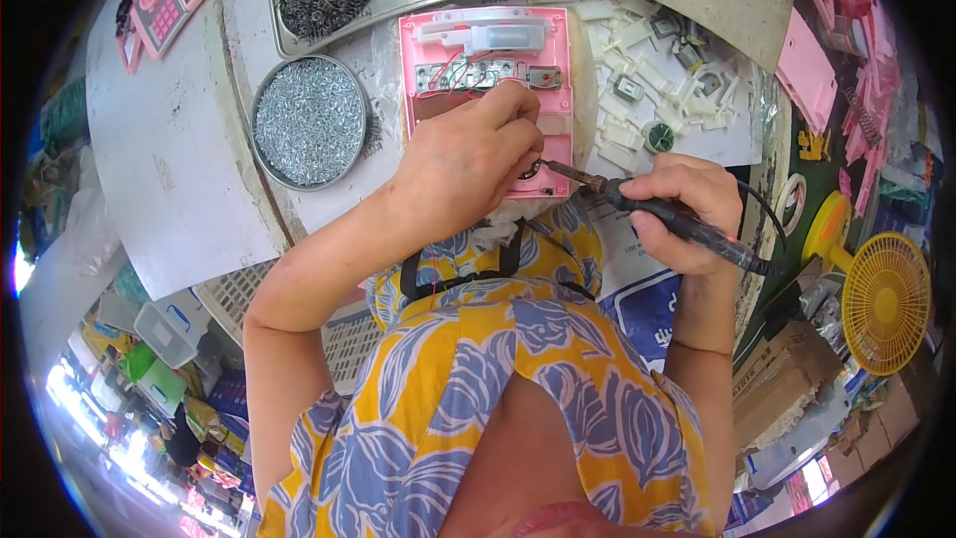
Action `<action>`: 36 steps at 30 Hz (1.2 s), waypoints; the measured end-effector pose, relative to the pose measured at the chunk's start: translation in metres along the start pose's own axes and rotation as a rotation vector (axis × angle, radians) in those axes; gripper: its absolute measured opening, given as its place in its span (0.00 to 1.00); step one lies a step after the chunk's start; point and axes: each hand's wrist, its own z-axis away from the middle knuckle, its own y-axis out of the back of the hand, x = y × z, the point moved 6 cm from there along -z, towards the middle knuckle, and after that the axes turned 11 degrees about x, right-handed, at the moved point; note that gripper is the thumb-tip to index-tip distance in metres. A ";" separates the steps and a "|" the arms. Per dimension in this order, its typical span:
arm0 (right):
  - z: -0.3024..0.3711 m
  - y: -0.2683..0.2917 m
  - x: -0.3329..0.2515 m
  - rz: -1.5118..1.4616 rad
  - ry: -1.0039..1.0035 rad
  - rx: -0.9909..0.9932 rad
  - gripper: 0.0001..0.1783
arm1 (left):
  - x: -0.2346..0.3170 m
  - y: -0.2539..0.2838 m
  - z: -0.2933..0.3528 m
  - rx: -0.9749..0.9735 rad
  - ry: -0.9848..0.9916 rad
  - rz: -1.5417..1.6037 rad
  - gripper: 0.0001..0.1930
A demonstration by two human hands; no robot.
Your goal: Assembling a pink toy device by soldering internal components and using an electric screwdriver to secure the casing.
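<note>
A pink plastic casing (561,127) lies with its inner side up in front of me, with a metal strip (435,78), red wires and a pale grey plastic part (503,37) in its upper half. My right hand (689,204) grips a black-handled soldering iron (652,207), its tip pointing left into the casing's lower right part. Over the casing, my left hand (468,159) is closed, fingertips pinched close to the iron's tip; what they hold is hidden. Beside those fingertips shows a dark round part (530,171).
Left of the casing stands a round tin (257,144) of small screws. Behind it, a metal tray (393,15) holds dark springs. White plastic parts (622,120) spread to the right. A yellow fan (884,304) stands far right, a pink calculator-like piece (164,18) far left.
</note>
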 end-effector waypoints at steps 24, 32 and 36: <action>0.003 0.008 -0.002 -0.048 0.051 -0.005 0.14 | 0.009 0.001 -0.013 -0.212 -0.331 -0.153 0.09; 0.000 0.005 -0.004 0.002 0.021 -0.060 0.12 | 0.022 -0.001 -0.018 -0.344 -0.410 -0.317 0.10; 0.000 -0.001 -0.001 0.009 0.051 -0.048 0.13 | 0.020 -0.003 -0.017 -0.345 -0.431 -0.317 0.09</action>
